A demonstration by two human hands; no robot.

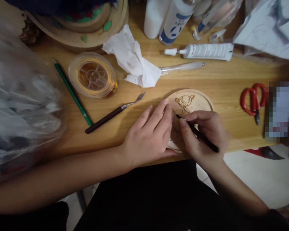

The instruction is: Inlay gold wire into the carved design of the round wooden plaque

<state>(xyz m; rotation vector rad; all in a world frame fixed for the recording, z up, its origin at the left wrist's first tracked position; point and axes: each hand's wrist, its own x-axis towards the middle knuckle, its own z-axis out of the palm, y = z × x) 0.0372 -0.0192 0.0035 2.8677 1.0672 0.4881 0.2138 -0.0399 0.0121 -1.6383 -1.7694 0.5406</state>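
A round wooden disc (205, 96) with a raised rim lies near the table's front edge. On its face is a gold wire outline (184, 100), with faint drawn lines beside it. My left hand (149, 134) lies flat over the disc's left side, fingers stretched out and holding nothing, hiding part of the face. Between thumb and fingers, my right hand (204, 131) grips a slim black pointed tool (204, 138), whose tip meets the disc close to my left fingertips. Whether that tool is a pen or tweezers, I cannot tell.
Left of the disc lie a palette knife (108, 118), a green pencil (71, 89) and a spool (93, 75). Behind are crumpled tissue (137, 64), a white pen (185, 66), a glue tube (208, 51) and bottles (177, 21). Red-handled scissors (252, 99) lie right.
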